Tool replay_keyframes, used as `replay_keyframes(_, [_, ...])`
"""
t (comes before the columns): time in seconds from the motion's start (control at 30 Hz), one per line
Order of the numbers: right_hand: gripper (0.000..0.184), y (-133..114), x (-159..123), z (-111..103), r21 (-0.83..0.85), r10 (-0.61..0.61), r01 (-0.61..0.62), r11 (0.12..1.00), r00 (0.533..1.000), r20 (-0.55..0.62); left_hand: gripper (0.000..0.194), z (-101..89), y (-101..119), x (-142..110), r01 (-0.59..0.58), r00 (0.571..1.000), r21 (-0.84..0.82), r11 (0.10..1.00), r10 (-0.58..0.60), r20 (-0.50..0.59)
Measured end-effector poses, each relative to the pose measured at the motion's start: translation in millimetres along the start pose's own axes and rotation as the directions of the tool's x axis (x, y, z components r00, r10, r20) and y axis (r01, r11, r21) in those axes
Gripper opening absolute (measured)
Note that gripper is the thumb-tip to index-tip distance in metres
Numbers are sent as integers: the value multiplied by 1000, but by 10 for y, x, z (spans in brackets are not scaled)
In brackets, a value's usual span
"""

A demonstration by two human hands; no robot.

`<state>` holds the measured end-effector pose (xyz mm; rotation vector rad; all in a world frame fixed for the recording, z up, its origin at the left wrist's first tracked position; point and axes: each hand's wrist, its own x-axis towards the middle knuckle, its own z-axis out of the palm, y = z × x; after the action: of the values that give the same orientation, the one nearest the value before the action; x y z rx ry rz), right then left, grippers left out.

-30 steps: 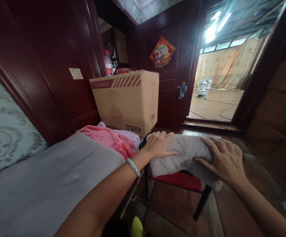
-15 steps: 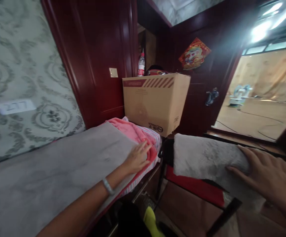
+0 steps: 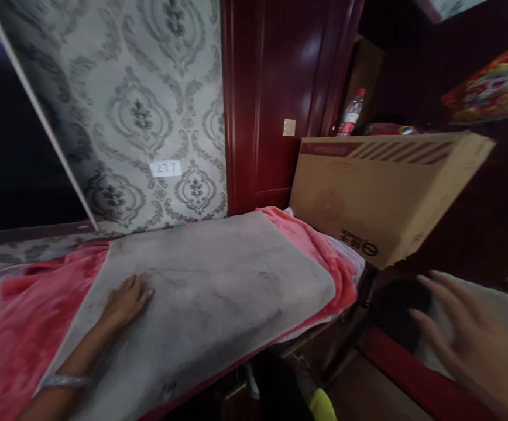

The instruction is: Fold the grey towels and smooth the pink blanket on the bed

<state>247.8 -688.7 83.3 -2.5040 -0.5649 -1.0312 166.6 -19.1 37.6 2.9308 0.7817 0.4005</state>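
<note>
head view, near: right hand (image 3: pixel 469 339) blurred, fingers spread, hovering over a pale folded cloth (image 3: pixel 500 316) cut off at the edge. left hand (image 3: pixel 126 299) flat, fingers together, pressing the grey towel (image 3: pixel 210 286) on the pink blanket (image 3: pixel 8 333). best to keep the palm flat while smoothing. farther: cardboard box (image 3: pixel 381 187), bottle (image 3: pixel 351 114) half hidden.
</note>
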Motion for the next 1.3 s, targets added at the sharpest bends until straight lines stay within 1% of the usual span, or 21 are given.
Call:
replay_keyframes(0.03, [64, -254, 146, 238, 15, -70, 71, 997, 997, -31, 67, -2, -143, -53, 31, 1000, 21, 999, -31, 3])
replay_keyframes(0.07, [64, -497, 284, 483, 58, -146, 147, 987, 989, -9, 67, 6, -262, -102, 58, 998, 41, 997, -58, 6])
replay_keyframes(0.1, [64, -726, 414, 731, 112, -195, 190, 975, 980, 29, 67, 23, -358, -148, 77, 997, 61, 995, -78, 11])
replay_keyframes(0.13, [62, -936, 536, 979, 164, -223, 210, 964, 972, 70, 67, 47, -431, -188, 91, 996, 79, 993, -92, 12])
replay_keyframes(0.23, [58, -1478, 867, 1702, 300, -268, 195, 934, 937, 225, 67, 120, -528, -277, 113, 992, 136, 984, -118, 31])
replay_keyframes(0.33, [60, -1962, 1170, 2347, 366, -302, 153, 918, 868, 394, 68, 146, -507, -325, 108, 990, 198, 974, -123, 65])
replay_keyframes(0.4, [62, -2272, 1339, 2711, 354, -291, 118, 928, 823, 488, 67, 140, -474, -346, 104, 989, 219, 970, -124, 79])
replay_keyframes(0.47, [64, -2538, 1451, 3009, 311, -258, 88, 946, 783, 566, 66, 135, -448, -364, 109, 988, 224, 968, -131, 84])
replay_keyframes(0.53, [63, -2718, 1487, 3243, 254, -227, 82, 964, 752, 618, 65, 146, -440, -378, 123, 987, 227, 966, -143, 77])
replay_keyframes(0.57, [62, -2767, 1475, 3341, 226, -218, 91, 970, 740, 636, 64, 159, -444, -384, 126, 987, 228, 966, -145, 69])
replay_keyframes(0.67, [60, -2766, 1369, 3576, 156, -217, 151, 976, 725, 653, 62, 221, -476, -396, 124, 989, 218, 968, -138, 53])
replay_keyframes(0.8, [58, -2638, 1231, 3777, 103, -206, 182, 978, 763, 613, 59, 288, -521, -405, 132, 990, 210, 969, -140, 20])
replay_keyframes(0.9, [57, -2615, 1208, 3833, 101, -202, 178, 979, 770, 605, 59, 278, -514, -406, 148, 988, 225, 963, -153, 4])
replay_keyframes(0.97, [58, -2644, 1224, 3830, 106, -203, 176, 979, 765, 611, 59, 245, -496, -399, 188, 981, 239, 953, -194, 2])
replay_keyframes(1.03, [58, -2681, 1250, 3801, 102, -198, 172, 980, 760, 620, 59, 198, -499, -390, 271, 960, 248, 930, -279, -3])
replay_keyframes(1.13, [57, -2650, 1281, 3713, 103, -207, 185, 977, 739, 641, 59, 113, -602, -413, 371, 923, 233, 899, -384, 11])
replay_keyframes(1.2, [58, -2490, 1276, 3624, 85, -199, 192, 978, 722, 663, 60, 57, -736, -484, 404, 908, 229, 886, -419, 19])
replay_keyframes(1.23, [58, -2355, 1261, 3570, 60, -178, 187, 981, 719, 671, 60, 31, -809, -540, 414, 904, 229, 881, -428, 13])
replay_keyframes(1.3, [60, -1987, 1203, 3444, -21, -99, 153, 988, 729, 677, 59, -18, -934, -689, 418, 904, 230, 879, -427, -12])
